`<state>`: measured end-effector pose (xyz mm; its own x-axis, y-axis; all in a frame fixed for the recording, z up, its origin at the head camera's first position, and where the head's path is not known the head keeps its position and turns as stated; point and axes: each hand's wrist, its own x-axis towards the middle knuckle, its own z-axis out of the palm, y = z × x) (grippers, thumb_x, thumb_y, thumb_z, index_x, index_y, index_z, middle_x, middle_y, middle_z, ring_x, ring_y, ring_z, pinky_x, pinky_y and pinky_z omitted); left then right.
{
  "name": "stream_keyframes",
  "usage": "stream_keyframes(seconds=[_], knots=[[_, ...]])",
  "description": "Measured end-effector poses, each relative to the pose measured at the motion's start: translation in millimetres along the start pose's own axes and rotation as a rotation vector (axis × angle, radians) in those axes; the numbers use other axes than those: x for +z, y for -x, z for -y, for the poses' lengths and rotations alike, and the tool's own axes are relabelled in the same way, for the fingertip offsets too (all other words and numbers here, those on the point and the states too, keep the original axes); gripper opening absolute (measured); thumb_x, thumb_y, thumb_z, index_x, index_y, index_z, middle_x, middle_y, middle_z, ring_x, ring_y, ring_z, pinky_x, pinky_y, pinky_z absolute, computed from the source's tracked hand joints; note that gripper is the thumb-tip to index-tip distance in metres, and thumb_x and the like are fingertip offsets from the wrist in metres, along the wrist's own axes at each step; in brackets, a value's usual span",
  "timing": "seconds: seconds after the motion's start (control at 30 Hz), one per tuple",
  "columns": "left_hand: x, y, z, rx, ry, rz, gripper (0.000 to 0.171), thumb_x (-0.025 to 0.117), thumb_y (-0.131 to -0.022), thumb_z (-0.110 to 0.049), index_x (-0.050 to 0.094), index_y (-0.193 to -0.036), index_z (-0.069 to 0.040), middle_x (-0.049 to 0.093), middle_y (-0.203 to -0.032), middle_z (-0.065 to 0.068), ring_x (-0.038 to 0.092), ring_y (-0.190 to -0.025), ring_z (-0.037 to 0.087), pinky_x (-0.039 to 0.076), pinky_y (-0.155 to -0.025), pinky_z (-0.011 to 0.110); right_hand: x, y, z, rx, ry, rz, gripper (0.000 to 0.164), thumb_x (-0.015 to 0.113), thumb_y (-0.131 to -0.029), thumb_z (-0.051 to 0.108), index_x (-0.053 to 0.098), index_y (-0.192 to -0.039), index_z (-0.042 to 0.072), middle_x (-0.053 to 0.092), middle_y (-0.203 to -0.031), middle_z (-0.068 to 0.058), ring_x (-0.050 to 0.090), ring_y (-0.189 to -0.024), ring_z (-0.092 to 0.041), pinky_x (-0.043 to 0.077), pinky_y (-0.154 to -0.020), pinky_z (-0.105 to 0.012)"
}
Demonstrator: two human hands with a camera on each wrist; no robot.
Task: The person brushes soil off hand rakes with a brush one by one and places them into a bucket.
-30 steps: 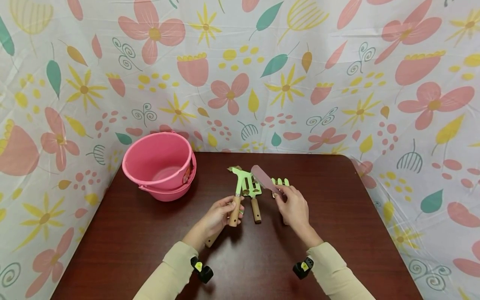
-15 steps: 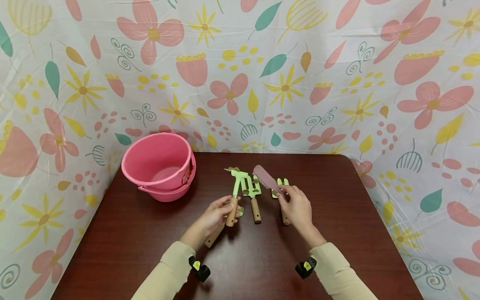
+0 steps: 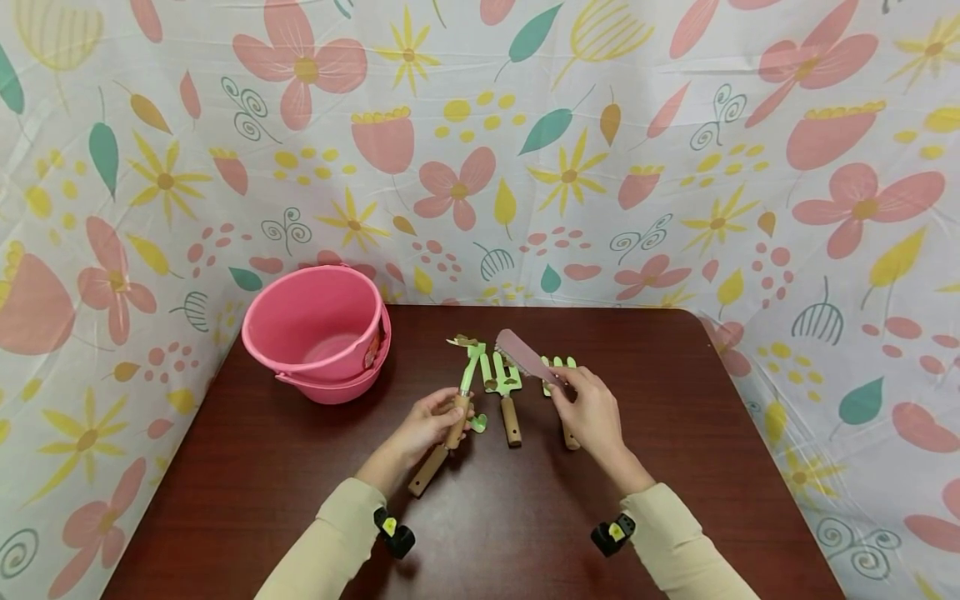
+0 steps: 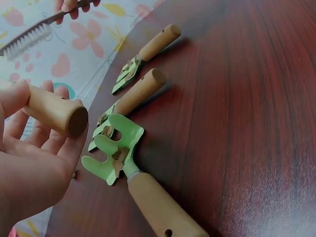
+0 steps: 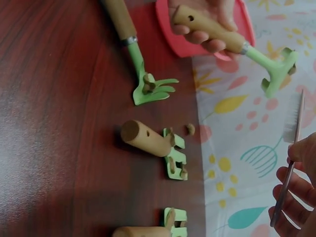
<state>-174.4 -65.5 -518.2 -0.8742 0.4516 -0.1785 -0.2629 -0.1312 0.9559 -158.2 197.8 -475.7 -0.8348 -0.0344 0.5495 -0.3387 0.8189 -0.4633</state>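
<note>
My left hand grips the wooden handle of a small garden hoe; its green head is raised and carries brown bits. My right hand pinches the handle of a pink brush, whose white bristles face the hoe, a short way from its head. Under the left hand lies a green hand rake with bent tines and a wooden handle. A green hand fork lies between the hands, brown bits on its tines. Beneath the right hand is another hand fork, partly covered in the head view.
Two nested pink buckets stand at the table's back left. A loose brown bit lies beyond the middle fork. The dark wooden table ends at the back against a flower-patterned cloth.
The hoe has turned in my left hand, its head now more edge-on. That hand shifted slightly left. The brush moved a little right, then back left toward the hoe's head.
</note>
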Motion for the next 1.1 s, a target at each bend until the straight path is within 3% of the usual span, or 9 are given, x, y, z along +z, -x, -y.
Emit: stream_keyframes(seconds=[0.17,0.33,0.57,0.83,1.1], knots=[[-2.7,-1.0,1.0,0.042,-0.095,-0.047,0.041,0.053,-0.089,-0.001,0.044,-0.129,0.004,0.052,-0.117,0.036,0.063,-0.093,0.031,0.051,-0.08,0.039,-5,-5,8,-0.032,-0.02,0.015,0.023,0.07,-0.079,0.011,0.069,-0.102,0.014,0.06,-0.081,-0.002,0.045,-0.062,-0.013,0.034,-0.052,-0.027],[-5.2,-0.8,-1.1,0.104,-0.199,-0.071,0.039,0.055,-0.087,0.002,0.047,-0.125,0.007,0.056,-0.109,0.036,0.062,-0.09,0.036,0.051,-0.075,0.032,-9,-9,16,-0.061,-0.053,0.015,0.024,0.072,-0.077,0.011,0.069,-0.101,0.013,0.061,-0.08,-0.001,0.048,-0.064,-0.013,0.037,-0.053,-0.027],[-9.1,-1.8,-1.7,0.142,-0.341,-0.177,0.034,0.061,-0.084,0.0,0.056,-0.117,0.003,0.063,-0.101,0.021,0.057,-0.08,0.012,0.046,-0.068,0.023,-11,-14,27,-0.116,-0.086,0.027,0.026,0.072,-0.077,0.011,0.069,-0.103,0.014,0.061,-0.08,0.001,0.046,-0.064,-0.013,0.036,-0.054,-0.025],[-9.3,-1.3,-3.4,0.183,-0.443,-0.241,0.031,0.065,-0.081,0.001,0.061,-0.111,-0.003,0.065,-0.099,0.015,0.056,-0.079,0.015,0.044,-0.071,0.027,-10,-18,32,-0.176,-0.08,0.061,0.026,0.072,-0.078,0.011,0.069,-0.102,0.017,0.056,-0.076,0.006,0.042,-0.064,-0.01,0.033,-0.055,-0.023],[-9.3,-1.4,-5.8,0.243,-0.564,-0.283,0.03,0.067,-0.079,-0.001,0.063,-0.108,-0.008,0.066,-0.097,0.01,0.06,-0.082,0.017,0.048,-0.074,0.029,-11,-18,35,-0.173,-0.081,0.108,0.026,0.071,-0.079,0.013,0.069,-0.104,0.019,0.059,-0.083,0.007,0.043,-0.064,-0.008,0.033,-0.054,-0.022]])
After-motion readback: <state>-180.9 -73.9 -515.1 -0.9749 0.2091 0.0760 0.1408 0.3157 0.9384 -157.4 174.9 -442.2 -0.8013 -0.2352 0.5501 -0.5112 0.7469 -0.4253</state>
